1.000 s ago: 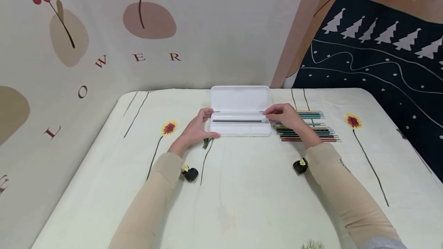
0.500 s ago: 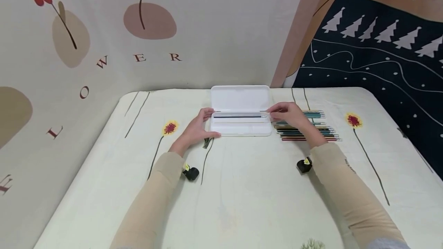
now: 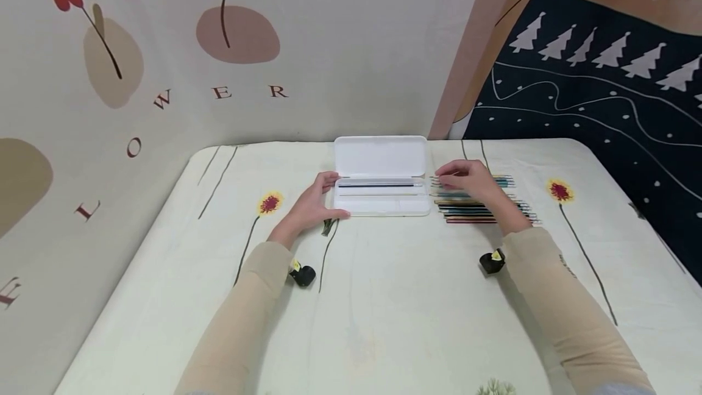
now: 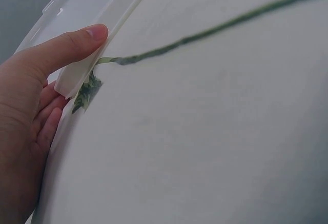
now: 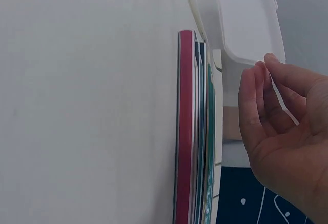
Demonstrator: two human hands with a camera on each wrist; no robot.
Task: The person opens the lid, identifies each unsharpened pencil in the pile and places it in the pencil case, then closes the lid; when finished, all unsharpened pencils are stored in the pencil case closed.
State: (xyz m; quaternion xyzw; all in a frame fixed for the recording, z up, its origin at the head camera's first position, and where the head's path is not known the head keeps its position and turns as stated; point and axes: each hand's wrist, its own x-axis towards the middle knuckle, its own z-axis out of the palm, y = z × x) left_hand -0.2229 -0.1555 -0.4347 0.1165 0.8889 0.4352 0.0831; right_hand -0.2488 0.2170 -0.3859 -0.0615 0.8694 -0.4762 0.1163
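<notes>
A white pencil case lies with its lid raised at the back of the table. Inside it a dark pencil lies along the rear, with a thin light-coloured one in front. My left hand holds the case's left end, thumb on the front edge and fingers round the side. Just right of the case, my right hand hovers over a row of pencils. In the right wrist view its fingers are loosely bent near the thumb, with nothing between them. The hand covers part of the row.
The pencils lie side by side, a red one nearest the front. A cream cloth with printed flowers covers the table. Printed hangings rise behind the table's back edge and along its sides.
My right hand has let go of the dark pencil, now lying farther back in the case, and has moved right over the loose pencils. My left hand stays on the case.
</notes>
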